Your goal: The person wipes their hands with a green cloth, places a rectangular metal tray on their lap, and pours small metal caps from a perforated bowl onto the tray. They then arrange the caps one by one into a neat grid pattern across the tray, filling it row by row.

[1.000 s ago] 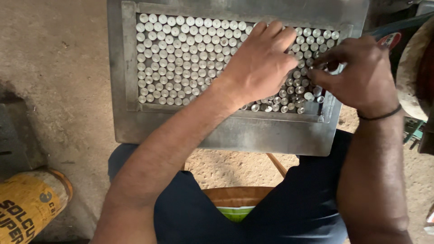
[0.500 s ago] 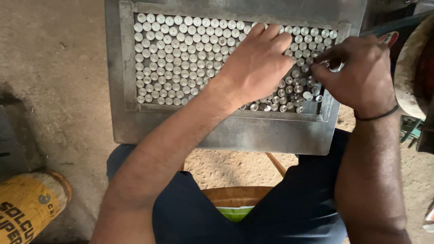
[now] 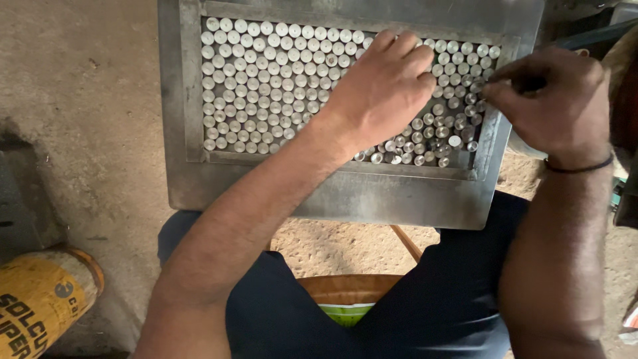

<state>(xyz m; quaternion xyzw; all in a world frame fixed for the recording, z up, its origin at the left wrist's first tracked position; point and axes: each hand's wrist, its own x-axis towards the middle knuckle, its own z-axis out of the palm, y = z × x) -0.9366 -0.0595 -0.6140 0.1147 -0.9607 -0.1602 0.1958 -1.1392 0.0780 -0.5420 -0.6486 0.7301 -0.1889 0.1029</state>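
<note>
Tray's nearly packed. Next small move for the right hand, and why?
Probably set a pin upright in the loose patch at the tray's lower right. The pins on the left stand in tight rows; those at lie uneven with gaps. The right hand pinches at that edge; the left hand rests flat on the pins.

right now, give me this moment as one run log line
left hand: flat on metal pins | right hand: fingertips pinched at tray right edge, held item unclear | pins: upright, packed rows, looser at right

support: concrete floor (image 3: 86, 100) | on it: grey metal tray (image 3: 332, 199) packed with upright metal cylinders (image 3: 259, 86); yellow can (image 3: 40, 306) lower left
</note>
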